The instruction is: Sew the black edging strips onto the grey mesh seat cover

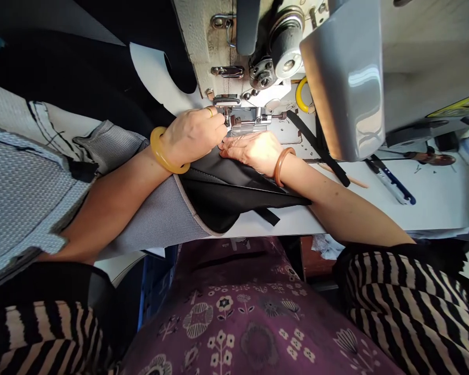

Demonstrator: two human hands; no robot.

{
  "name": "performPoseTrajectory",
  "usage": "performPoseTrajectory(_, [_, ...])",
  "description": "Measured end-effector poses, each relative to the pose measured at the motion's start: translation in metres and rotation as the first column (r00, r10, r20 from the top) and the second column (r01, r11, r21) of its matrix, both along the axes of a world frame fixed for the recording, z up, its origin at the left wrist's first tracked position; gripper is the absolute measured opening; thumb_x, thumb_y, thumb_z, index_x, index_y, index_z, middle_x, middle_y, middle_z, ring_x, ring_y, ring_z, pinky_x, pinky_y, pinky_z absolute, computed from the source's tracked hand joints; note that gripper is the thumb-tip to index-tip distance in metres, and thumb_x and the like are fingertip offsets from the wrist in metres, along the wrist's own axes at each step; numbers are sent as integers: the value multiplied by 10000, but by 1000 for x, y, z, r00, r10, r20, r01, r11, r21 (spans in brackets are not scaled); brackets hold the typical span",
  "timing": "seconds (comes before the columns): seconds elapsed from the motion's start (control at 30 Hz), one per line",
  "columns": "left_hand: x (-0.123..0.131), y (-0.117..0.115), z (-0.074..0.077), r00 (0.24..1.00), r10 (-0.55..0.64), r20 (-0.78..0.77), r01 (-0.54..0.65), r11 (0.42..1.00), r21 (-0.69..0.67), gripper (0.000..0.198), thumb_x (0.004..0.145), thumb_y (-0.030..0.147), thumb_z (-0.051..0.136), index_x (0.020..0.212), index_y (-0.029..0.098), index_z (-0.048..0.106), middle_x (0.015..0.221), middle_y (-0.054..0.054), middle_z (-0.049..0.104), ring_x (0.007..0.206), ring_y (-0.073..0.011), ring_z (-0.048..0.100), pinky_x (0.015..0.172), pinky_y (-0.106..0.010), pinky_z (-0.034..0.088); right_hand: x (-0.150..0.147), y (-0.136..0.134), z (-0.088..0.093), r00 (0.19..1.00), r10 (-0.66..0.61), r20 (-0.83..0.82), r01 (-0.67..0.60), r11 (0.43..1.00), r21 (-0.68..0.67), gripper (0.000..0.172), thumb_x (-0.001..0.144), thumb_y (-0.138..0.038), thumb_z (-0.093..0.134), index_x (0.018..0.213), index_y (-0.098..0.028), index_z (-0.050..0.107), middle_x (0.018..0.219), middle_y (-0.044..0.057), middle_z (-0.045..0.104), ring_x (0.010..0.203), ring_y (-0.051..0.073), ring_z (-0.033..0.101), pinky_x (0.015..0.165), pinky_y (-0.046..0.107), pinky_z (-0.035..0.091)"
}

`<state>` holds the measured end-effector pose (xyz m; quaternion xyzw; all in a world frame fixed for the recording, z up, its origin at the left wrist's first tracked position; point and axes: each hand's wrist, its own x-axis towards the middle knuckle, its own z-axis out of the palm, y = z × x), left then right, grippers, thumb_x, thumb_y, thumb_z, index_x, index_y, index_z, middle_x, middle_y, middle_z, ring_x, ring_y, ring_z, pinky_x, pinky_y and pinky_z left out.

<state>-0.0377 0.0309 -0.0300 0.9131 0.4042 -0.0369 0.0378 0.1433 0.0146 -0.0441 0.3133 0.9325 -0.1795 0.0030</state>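
Note:
My left hand [191, 135], with a ring and an amber bangle, curls its fingers at the presser foot [227, 117] of an industrial sewing machine [344, 94]. My right hand [250, 153], wearing a brown bangle, lies palm down on a black fabric piece [222, 192], its fingertips close to the foot. That fabric is joined to a grey mesh panel [152, 219] with a piped edge. The fingers of my left hand hide the needle and the cloth beneath them.
A white-and-black cloth piece [156, 78] lies beyond my left hand. A black strap [316, 146] and a blue-handled tool [391, 179] rest on the white work table [414, 208]. A blue crate [152, 281] stands below the table edge.

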Motion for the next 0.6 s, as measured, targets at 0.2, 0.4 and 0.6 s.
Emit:
performPoseTrajectory(0.2, [5, -1, -8, 993, -17, 117, 20, 1000, -20, 374, 934, 180, 276, 876, 160, 645, 845, -127, 618, 909, -244, 496, 843, -420, 432, 7, 7, -3, 999, 34, -41, -31, 997, 75, 447, 972, -225, 277, 1112, -101, 684, 1208, 121, 678, 1148, 198, 634, 1016, 318, 506])
performPoseTrajectory(0.4, [4, -4, -1, 999, -14, 44, 10, 994, 108, 400, 940, 201, 271, 946, 122, 663, 884, -134, 648, 948, -246, 542, 927, -457, 421, 11, 11, -15, 992, 36, -123, -26, 997, 79, 465, 953, -211, 269, 1122, -113, 691, 1232, 111, 667, 1192, 182, 610, 1023, 304, 503])
performPoseTrajectory(0.6, [-11, 6, 14, 997, 61, -51, -49, 979, 199, 441, 846, 139, 343, 1060, 247, 714, 1087, -77, 703, 1127, -318, 563, 1125, -630, 213, 11, 13, -27, 973, 61, -223, -38, 993, 109, 548, 933, -287, 214, 1140, -119, 693, 1245, 93, 650, 1237, 183, 561, 1033, 274, 455])
